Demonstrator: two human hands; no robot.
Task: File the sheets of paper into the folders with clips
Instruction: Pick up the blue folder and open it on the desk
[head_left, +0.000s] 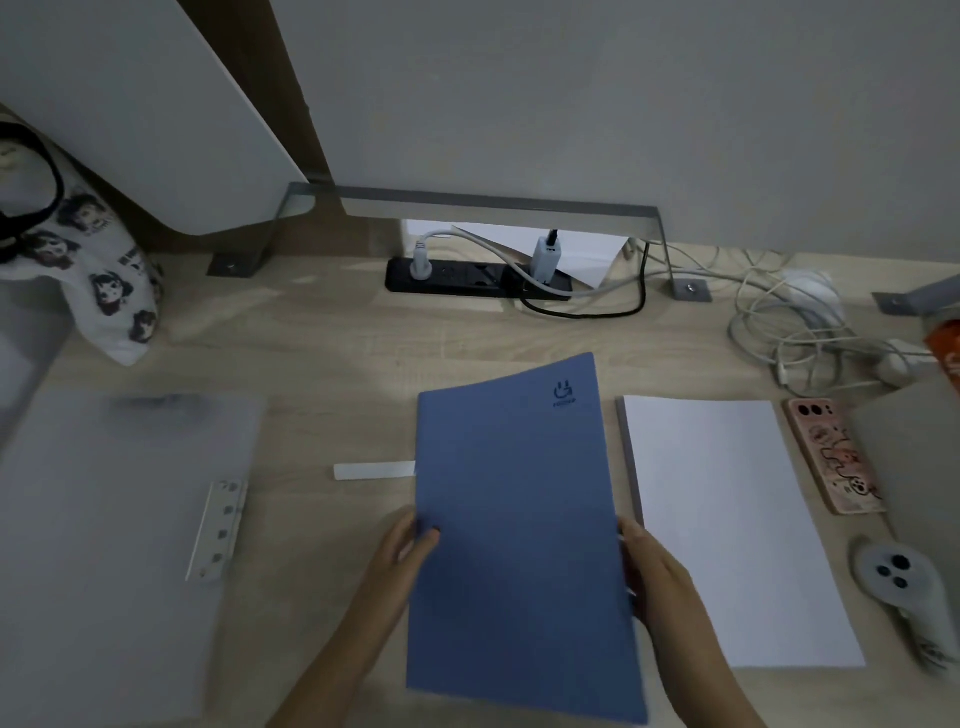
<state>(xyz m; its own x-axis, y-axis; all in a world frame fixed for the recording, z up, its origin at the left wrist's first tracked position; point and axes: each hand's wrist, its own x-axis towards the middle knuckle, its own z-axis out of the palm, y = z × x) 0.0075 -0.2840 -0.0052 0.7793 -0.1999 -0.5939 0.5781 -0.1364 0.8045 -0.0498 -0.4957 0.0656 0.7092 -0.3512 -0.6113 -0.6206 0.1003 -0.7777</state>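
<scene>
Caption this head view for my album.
Left hand and right hand hold a blue folder at the desk, white sheets beside it.

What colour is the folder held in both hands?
The rectangular folder is blue, with a small dark logo; head view.

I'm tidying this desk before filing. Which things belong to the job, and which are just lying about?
Job: blue folder, white sheets, grey folder with clip, probably the white strip.
Lying about: phone, controller, cables, power strip, printed pouch.
</scene>
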